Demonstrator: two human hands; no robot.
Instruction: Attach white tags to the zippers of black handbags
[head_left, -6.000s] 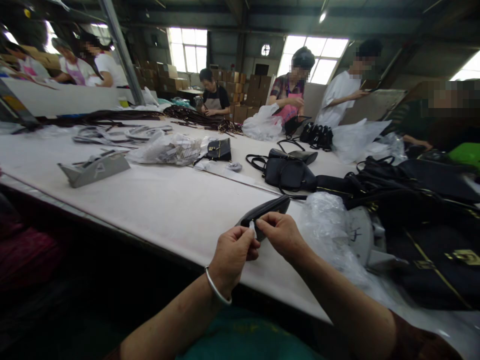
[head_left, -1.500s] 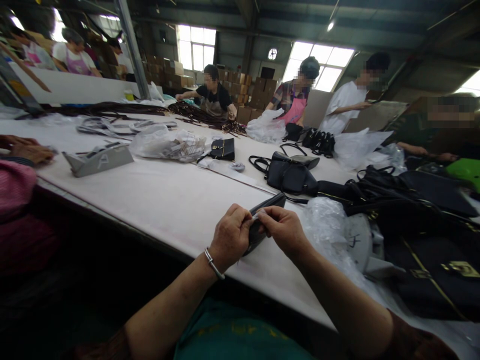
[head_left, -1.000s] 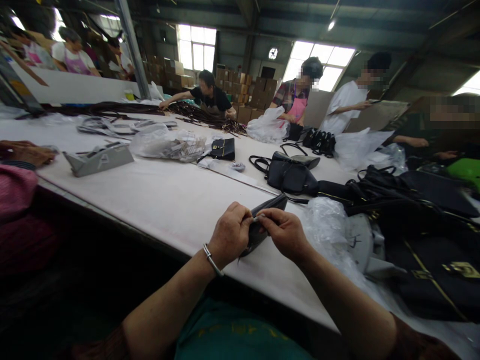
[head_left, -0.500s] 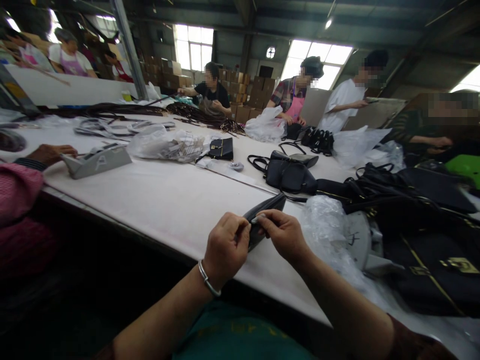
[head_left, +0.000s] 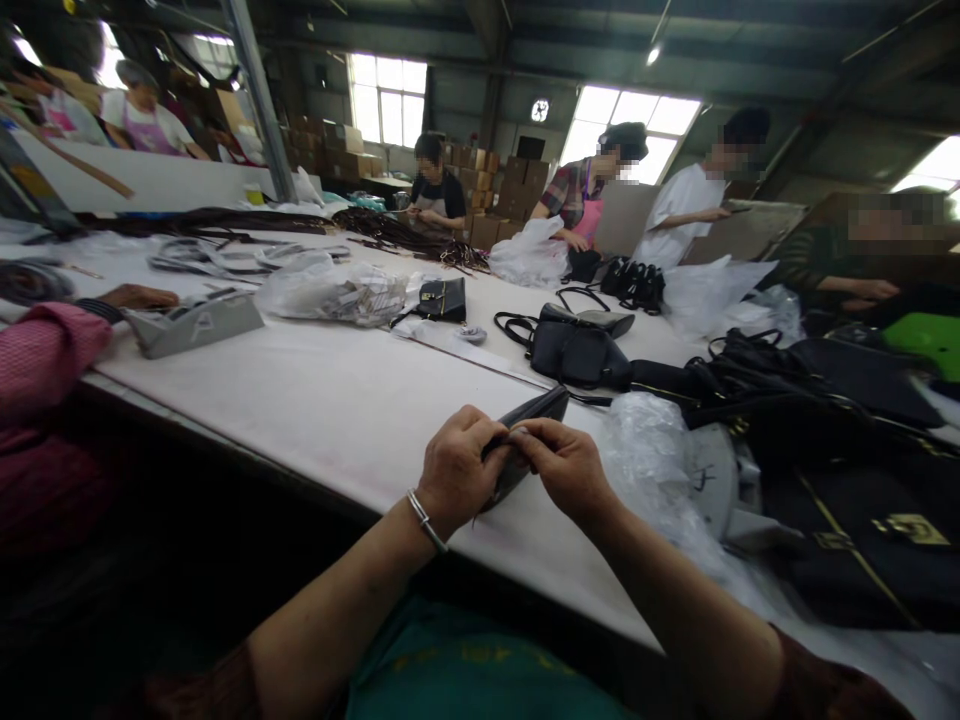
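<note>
Near the table's front edge, a small black leather bag [head_left: 538, 408] is tilted edge-on between my hands. My left hand [head_left: 461, 470], with a silver bangle at the wrist, is closed on its near left side. My right hand [head_left: 566, 465] pinches its upper edge, and the fingertips of both hands meet there. Whatever fine part lies under the fingertips is hidden. Just beyond, a black backpack-style bag [head_left: 577, 345] lies with its straps looped.
A tape dispenser [head_left: 199, 325] stands at left beside a co-worker's pink sleeve [head_left: 52, 355]. Crumpled clear plastic [head_left: 649, 440], another grey dispenser [head_left: 716, 480] and black bags with gold fittings [head_left: 862, 540] crowd the right. Dark straps [head_left: 225, 220] lie farther back; several people work around.
My left hand has shifted slightly right and rolled over the bag, its fingers closer to my right fingertips. The co-worker's hand at left has moved right beside the dispenser.
</note>
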